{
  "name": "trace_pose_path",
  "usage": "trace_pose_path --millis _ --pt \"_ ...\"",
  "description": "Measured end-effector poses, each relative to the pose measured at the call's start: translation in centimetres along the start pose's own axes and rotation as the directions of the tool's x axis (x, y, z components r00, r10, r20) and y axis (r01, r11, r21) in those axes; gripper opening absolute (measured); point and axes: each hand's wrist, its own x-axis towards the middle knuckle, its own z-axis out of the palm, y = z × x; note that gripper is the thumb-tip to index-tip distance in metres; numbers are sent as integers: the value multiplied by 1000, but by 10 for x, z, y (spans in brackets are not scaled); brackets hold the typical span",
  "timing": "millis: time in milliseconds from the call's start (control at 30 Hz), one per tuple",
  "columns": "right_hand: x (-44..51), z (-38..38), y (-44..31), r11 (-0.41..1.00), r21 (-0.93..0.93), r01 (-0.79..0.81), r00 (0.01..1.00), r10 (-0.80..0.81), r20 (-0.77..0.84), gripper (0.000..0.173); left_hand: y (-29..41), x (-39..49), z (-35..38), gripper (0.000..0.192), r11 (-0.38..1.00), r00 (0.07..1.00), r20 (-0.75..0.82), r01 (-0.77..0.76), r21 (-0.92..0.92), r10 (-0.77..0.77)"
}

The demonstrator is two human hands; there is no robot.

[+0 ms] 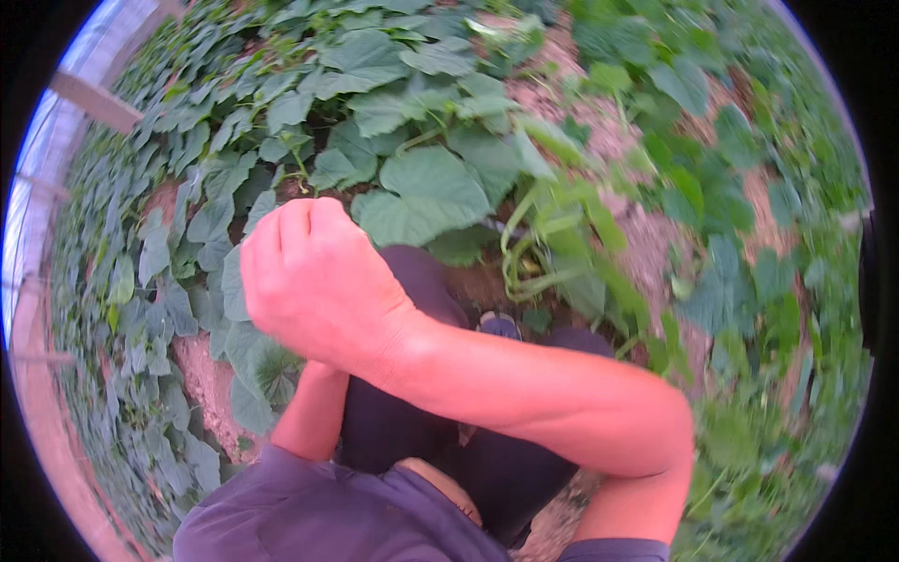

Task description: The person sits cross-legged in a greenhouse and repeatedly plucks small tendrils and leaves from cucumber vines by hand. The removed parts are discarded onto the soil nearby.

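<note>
Broad-leaved vine plants, cucumber-like, spread before me. Across my body reaches my right arm, and my right hand (319, 274) is raised at the left of centre with its back to the camera and its fingers curled; whether anything is in them is hidden. My left forearm (312, 414) rises behind it, and the left hand itself is covered by the right one. A large green leaf (425, 197) lies just right of my right hand. Further right, curved green stems (523, 260) bend over the ground between leaves.
My knees and a shoe (499, 325) are low among the plants. Bare reddish soil (632, 225) runs between vine rows on the right, with another soil patch (211, 393) at the left. Posts, one a wooden beam (97, 102), and pale sheeting (42, 175) border the left edge.
</note>
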Motion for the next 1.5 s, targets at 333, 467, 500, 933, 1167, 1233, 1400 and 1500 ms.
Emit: trace_pose_path --millis 333,467,500,933,1167,1233,1400,1500 --pt "84 38 32 863 499 76 883 175 -436 12 23 6 -29 15 767 761 -243 465 -442 -601" --pt "100 30 13 838 516 176 873 109 -475 6 75 -26 -69 18 748 762 -283 366 -553 -582" --pt "103 24 10 818 528 228 849 99 -519 7 86 -39 -74 18 766 772 -320 312 -562 -549" --pt "28 -16 32 734 679 2 998 -40 40 23 15 -371 -104 28 457 451 -249 889 35 -857" --pt "-13 -45 39 687 723 -71 965 -136 225 24 -40 -395 -81 82 111 61 -94 675 -730 -994" --pt "-18 -55 26 696 717 -46 957 -175 232 24 -37 -365 -76 84 210 143 -154 626 -751 -978" --pt "-28 -74 -1 728 681 74 927 -302 222 22 -94 -329 -68 31 330 196 -311 818 -472 -930" --pt "-30 -74 -11 757 646 99 898 -348 270 25 -93 -276 -97 26 484 347 -341 692 -535 -874"
